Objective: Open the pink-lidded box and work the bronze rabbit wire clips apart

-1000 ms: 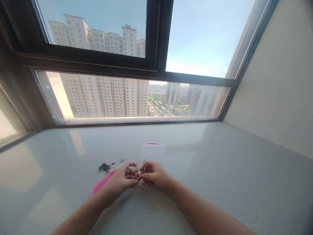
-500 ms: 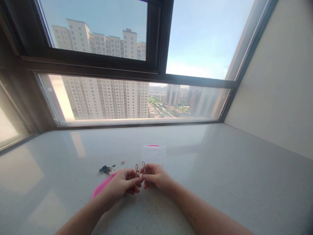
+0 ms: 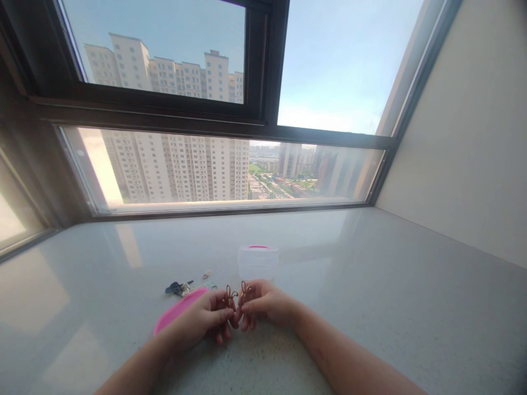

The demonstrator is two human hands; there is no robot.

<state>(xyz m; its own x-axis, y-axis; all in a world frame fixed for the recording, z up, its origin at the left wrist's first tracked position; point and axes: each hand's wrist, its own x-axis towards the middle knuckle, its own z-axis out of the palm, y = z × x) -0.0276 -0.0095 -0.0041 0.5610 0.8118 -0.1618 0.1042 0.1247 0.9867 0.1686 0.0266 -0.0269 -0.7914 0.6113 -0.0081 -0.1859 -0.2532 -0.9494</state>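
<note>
The left hand hides part of the pink object (full outline unclear); the brown loops are too small to identify; the near edge crops both forearms.

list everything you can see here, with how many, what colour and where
ledge: 1, pale speckled grey, under everything
loops: count unclear, brown, low centre, held
box: 1, clear with pink on top, beyond the loops
pink piece: 1, pink, left of the loops, partly covered
dark bits: count unclear, black, beyond the pink piece
pale bits: count unclear, whitish, beside the dark bits
window: several panes, dark frame, beyond the ledge and far left
buildings: several, mostly beige, outside
wall: 1, off-white, right
left hand: 1, bare, pinching loops
right hand: 1, bare, pinching loops
forearms: 2, bare, bottom edge
</note>
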